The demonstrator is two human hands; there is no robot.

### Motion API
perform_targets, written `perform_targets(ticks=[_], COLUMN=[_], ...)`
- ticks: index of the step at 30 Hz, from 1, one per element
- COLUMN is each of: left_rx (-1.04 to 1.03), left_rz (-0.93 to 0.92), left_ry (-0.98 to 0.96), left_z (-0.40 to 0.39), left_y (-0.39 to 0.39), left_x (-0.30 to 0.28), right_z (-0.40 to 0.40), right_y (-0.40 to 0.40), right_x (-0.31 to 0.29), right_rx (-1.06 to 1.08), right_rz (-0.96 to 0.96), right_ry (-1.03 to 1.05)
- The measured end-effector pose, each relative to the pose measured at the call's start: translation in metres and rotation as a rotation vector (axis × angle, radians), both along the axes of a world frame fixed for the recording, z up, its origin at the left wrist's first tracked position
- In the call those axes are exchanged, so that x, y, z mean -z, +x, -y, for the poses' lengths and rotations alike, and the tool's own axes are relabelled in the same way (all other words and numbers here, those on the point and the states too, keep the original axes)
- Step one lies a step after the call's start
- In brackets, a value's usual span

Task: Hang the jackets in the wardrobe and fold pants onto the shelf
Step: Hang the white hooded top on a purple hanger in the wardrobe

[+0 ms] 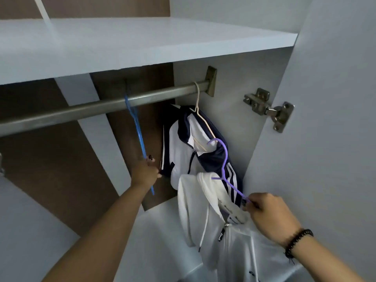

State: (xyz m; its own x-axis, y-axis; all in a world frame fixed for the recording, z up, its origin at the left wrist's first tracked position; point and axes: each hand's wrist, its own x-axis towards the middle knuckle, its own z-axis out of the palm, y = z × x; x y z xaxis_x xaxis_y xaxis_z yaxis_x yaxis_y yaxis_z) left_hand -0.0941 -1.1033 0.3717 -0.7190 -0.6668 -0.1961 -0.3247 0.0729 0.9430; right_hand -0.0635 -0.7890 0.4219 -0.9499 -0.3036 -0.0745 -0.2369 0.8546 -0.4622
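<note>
A metal rail (85, 107) runs across the wardrobe under a white shelf (130, 43). A navy and white jacket (183, 139) hangs from the rail on a cream hanger (200, 110) at the far right. My left hand (145, 171) grips a bare blue hanger (136, 129) that is hooked on the rail. My right hand (266, 214) pinches the shoulder arm of a purple hanger (224, 163) that carries a white hooded jacket (213, 220). The purple hook is free, below the rail and in front of the navy jacket.
The wardrobe door (325, 139) stands open at right, with a metal hinge (268, 108) beside the rail bracket (211, 80). Brown and white back panels (61, 159) lie behind. Along the rail, bare stretches lie left of the blue hanger and between the two hooked hangers.
</note>
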Motion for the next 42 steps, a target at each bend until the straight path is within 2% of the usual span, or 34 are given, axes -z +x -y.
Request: perform_targets(ticks=[3, 10, 15, 19, 23, 34, 42], left_rx=[-0.045, -0.067, -0.156, -0.106, -0.18, -0.244, -0.254], left_rz=[0.012, -0.183, -0.34, -0.333, -0.353, -0.335, -0.347], left_ry=[-0.115, -0.002, 0.176, 0.235, 0.246, 0.206, 0.27], left_z=[0.012, -0.022, -0.063, -0.087, -0.086, -0.084, -0.091], left_y=[0.026, 0.052, 0.065, 0.075, 0.079, 0.091, 0.096], left_x=[0.004, -0.003, 0.001, 0.013, 0.021, 0.016, 0.011], right_z=[0.017, 0.069, 0.113, 0.142, 0.153, 0.156, 0.145], right_y=[-0.015, -0.06, -0.093, -0.121, -0.133, -0.123, -0.112], right_x=[-0.012, -0.062, -0.074, -0.075, -0.071, -0.03, -0.022], right_rx=[-0.021, -0.052, -0.019, 0.001, -0.014, -0.042, -0.087], right_rz=[-0.014, -0.071, -0.06, -0.1, -0.113, -0.045, -0.024], right_ry=[-0.062, -0.262, -0.38, -0.426, -0.413, -0.442, -0.425])
